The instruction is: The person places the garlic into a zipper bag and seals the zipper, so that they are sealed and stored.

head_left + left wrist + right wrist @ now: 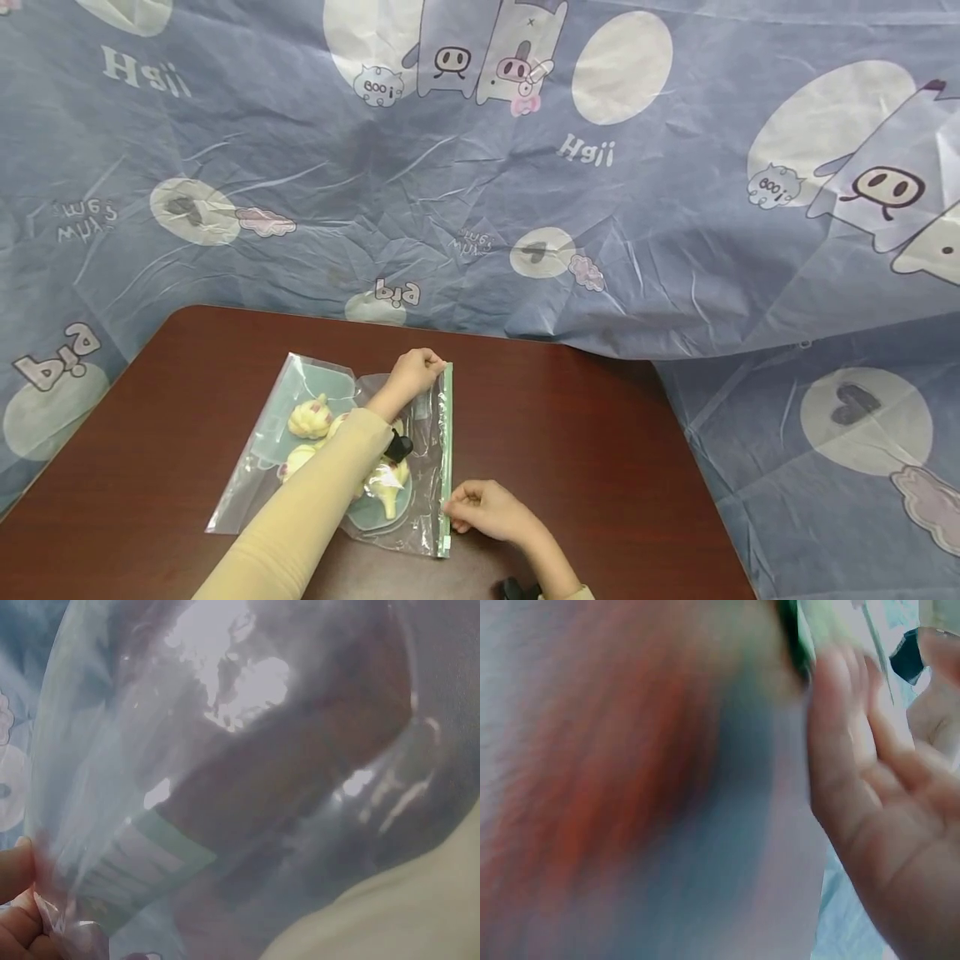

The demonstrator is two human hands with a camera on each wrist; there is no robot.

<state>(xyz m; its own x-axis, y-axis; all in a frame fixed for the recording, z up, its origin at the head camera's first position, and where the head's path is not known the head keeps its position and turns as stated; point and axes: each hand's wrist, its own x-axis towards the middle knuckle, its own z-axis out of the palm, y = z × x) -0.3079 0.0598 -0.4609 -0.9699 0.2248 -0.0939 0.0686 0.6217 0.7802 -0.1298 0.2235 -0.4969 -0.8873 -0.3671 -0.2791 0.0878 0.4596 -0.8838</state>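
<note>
A clear zip bag (429, 433) with a green zip strip (447, 433) along its right edge lies on the table. Garlic bulbs (310, 418) show through the film, over pale green patches. My left hand (412, 375) pinches the far end of the bag by the strip; in the left wrist view its fingertips (16, 874) grip the gathered film. Near the strip's closer end, my right hand (487, 508) pinches the edge between thumb and fingers. The right wrist view shows fingers (840, 727) at the green edge, partly blurred. The left forearm hides part of the garlic.
The dark red-brown table (585, 467) extends to both sides of the bag. A blue-grey printed cloth (465, 192) hangs behind it and along its sides. A black wrist device (399, 447) sits on the left wrist, above the bag.
</note>
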